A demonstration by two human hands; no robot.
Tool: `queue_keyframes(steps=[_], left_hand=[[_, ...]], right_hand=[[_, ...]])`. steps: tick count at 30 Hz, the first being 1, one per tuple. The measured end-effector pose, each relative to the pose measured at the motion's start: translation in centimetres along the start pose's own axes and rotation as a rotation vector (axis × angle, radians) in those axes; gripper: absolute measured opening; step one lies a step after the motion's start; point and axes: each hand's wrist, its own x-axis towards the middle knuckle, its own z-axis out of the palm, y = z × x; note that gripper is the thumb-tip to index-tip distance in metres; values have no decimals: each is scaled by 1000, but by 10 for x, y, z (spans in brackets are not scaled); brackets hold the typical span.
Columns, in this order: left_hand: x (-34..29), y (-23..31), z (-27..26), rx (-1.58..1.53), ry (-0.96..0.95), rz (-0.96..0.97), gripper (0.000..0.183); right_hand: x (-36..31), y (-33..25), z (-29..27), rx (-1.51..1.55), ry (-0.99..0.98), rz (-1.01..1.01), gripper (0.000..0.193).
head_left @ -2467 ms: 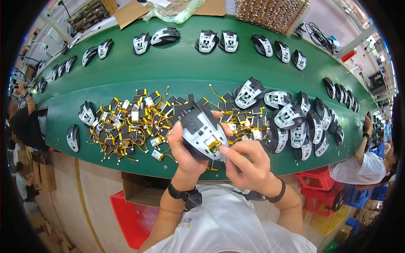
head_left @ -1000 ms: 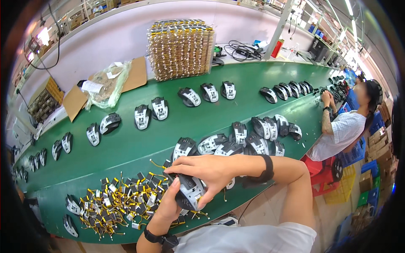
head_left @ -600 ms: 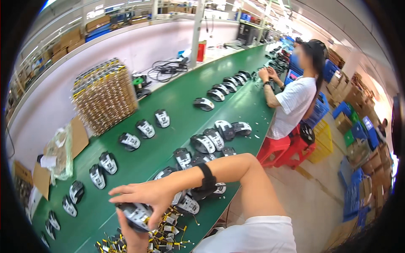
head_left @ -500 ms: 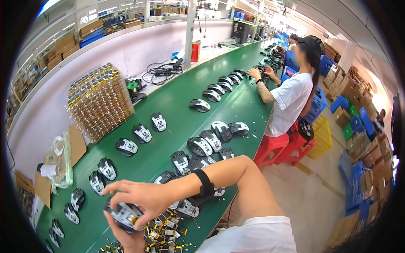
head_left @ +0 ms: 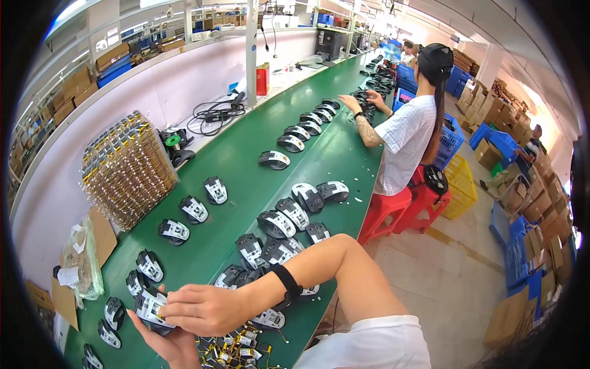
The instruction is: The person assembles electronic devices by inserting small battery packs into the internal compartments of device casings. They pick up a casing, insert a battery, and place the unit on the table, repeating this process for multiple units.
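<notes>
A black-and-white computer mouse, its underside turned up, rests in my left hand, which is closed around it from below. My right hand reaches over the mouse with fingers bunched together. At its fingertips shows a small yellow bit of a battery, set against the mouse's underside; the fingers cover most of it. Below my right wrist lies a heap of small silver-and-yellow batteries with thin wires. To the right of my hands, several more upturned mice sit close together, partly behind my forearm.
Spaced-out mice run along the green bench. A tall stack of batteries stands by the wall, near black cables. Farther along, a co-worker handles dark parts beside red stools and a yellow crate.
The mouse has tilted and shifted left in my left hand. My right hand has gone from a spread grip around it to bunched fingers at its underside. The whole view has shifted slightly.
</notes>
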Motion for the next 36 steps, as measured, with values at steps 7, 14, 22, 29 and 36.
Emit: queue_keyframes(steps=[7,14,22,29,36], left_hand=[[6,-6,-2,-78,-82,-49,60],[12,-10,-13,-118,35,-145,56],[16,-20,6,-47,-106,-191,59],[3,-14,12,37,-144,-140,59],[0,-20,19,-18,-35,-187,60]], right_hand=[[-5,14,-10,15,-23,-120,38],[-6,6,1,29,3,-10,42],[-18,1,-24,-48,-9,-110,26],[-15,-11,-27,-116,-23,-174,30],[-3,-14,-37,154,-21,156,32]])
